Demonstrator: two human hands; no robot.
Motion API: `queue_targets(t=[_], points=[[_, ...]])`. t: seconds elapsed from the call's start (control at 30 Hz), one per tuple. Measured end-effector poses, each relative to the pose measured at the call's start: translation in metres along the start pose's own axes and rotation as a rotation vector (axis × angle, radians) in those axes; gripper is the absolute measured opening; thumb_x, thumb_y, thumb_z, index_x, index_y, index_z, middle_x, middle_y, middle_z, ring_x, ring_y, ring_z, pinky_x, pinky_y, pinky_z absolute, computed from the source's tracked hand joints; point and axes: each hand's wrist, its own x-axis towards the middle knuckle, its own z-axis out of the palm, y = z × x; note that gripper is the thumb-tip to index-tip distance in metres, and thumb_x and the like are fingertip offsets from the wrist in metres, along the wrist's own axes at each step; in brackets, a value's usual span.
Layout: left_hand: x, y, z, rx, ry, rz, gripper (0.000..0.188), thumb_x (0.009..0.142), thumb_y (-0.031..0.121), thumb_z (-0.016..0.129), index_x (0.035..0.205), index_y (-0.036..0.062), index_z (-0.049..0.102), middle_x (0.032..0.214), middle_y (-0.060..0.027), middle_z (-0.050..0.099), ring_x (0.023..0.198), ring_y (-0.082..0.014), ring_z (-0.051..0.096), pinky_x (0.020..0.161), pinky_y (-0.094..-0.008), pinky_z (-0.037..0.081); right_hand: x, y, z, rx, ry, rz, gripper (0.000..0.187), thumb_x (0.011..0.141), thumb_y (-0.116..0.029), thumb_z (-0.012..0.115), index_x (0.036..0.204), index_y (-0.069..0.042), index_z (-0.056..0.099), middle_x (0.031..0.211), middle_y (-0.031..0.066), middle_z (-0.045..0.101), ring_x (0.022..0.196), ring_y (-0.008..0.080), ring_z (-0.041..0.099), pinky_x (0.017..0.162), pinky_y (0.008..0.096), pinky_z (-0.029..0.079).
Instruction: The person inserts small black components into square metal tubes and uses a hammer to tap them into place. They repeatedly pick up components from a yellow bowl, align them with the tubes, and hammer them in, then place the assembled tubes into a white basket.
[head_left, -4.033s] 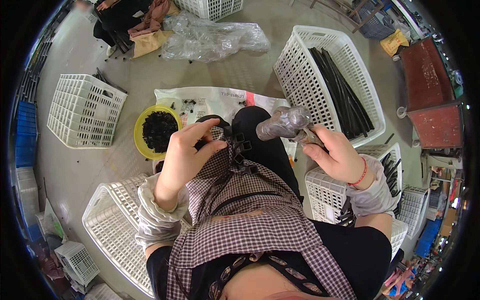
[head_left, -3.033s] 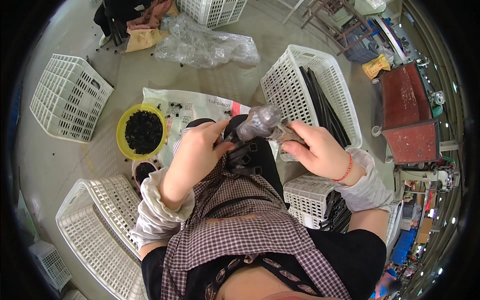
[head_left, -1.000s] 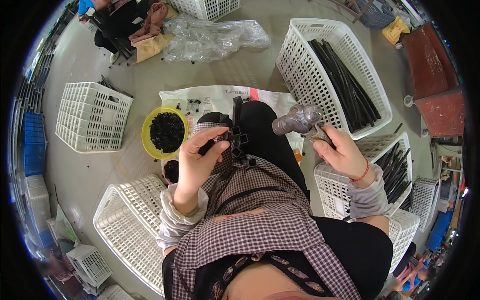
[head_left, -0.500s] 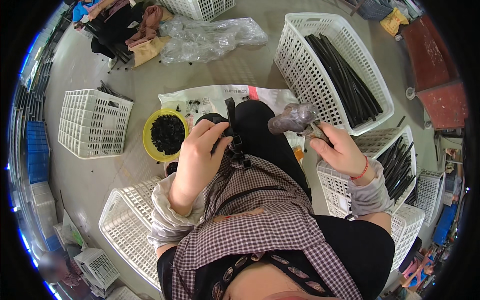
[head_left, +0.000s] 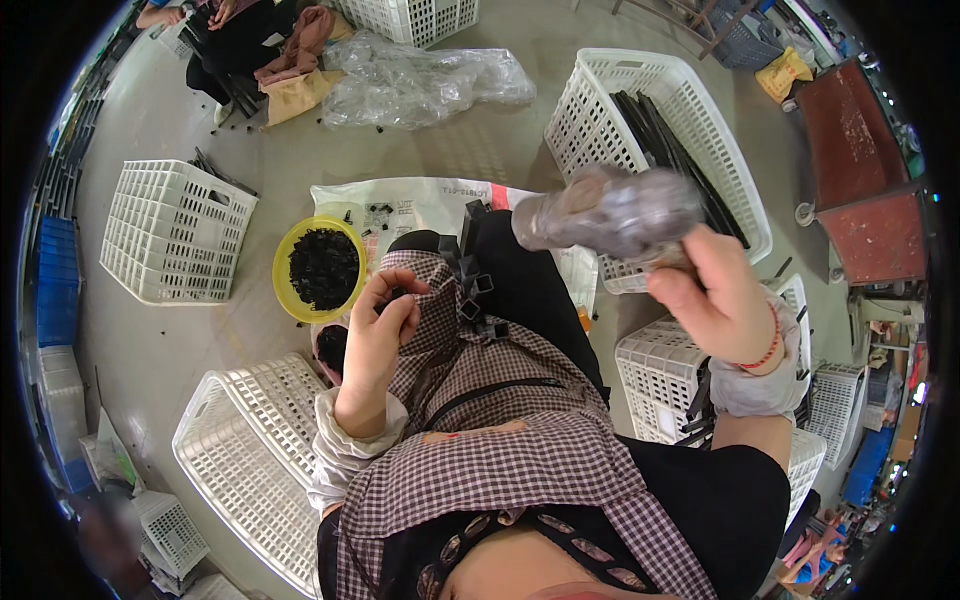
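My right hand [head_left: 722, 305] grips a hammer [head_left: 612, 212] by its handle, raised over my right thigh; its grey-brown head looks wrapped and is blurred. My left hand [head_left: 372, 340] is above the left side of my lap, fingers curled round a small black piece [head_left: 394, 297], mostly hidden. Several black square tubes [head_left: 466, 268] lie across my lap, open ends toward me, just right of that hand. Left of my knee, a yellow bowl [head_left: 283, 287] holds many small black parts [head_left: 326, 268].
White crates stand around me: one with long black strips [head_left: 690, 165] at front right, another [head_left: 180, 240] at front left, one [head_left: 240, 460] by my left side. A white sack [head_left: 335, 197] lies before my knees, clear plastic sheeting [head_left: 430, 85] beyond. Another person sits at far left.
My right hand has lifted the hammer closer to the camera. The left hand has drawn back from the black tubes, toward me and left. The whole view has shifted slightly.
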Motion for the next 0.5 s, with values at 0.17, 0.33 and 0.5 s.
queue_targets(t=[0.17, 0.33, 0.5], points=[[-0.002, 0.002, 0.004, -0.023, -0.030, 0.009, 0.021, 0.097, 0.007, 0.046, 0.116, -0.0015, 0.053, 0.096, -0.0085, 0.066, 0.054, -0.0016, 0.040, 0.046, -0.0138, 0.029, 0.019, -0.002, 0.021, -0.096, 0.046, -0.183, 0.026, 0.089, -0.020, 0.064, 0.095, 0.002, 0.052, 0.063, 0.0107, 0.051, 0.054, 0.0249, 0.056, 0.052, 0.0339, 0.043], [-0.001, -0.006, -0.007, -0.039, -0.090, 0.006, 0.021, 0.099, 0.017, 0.052, 0.110, -0.0003, 0.056, 0.093, -0.0082, 0.068, 0.052, -0.0022, 0.042, 0.044, -0.0154, 0.031, 0.044, 0.010, 0.046, -0.304, -0.301, -0.060, 0.033, 0.090, -0.026, 0.062, 0.079, 0.000, 0.046, 0.062, 0.0209, 0.054, 0.061, 0.0421, 0.056, 0.053, 0.0459, 0.044], [-0.006, -0.012, -0.008, -0.096, -0.116, 0.030, 0.026, 0.099, 0.014, 0.050, 0.120, -0.0003, 0.057, 0.093, -0.0038, 0.059, 0.054, -0.0023, 0.039, 0.045, -0.0149, 0.028, 0.046, -0.020, 0.020, -0.168, -0.199, -0.097, 0.034, 0.093, -0.028, 0.059, 0.081, 0.000, 0.045, 0.062, 0.0169, 0.052, 0.055, 0.0372, 0.053, 0.050, 0.0408, 0.040]])
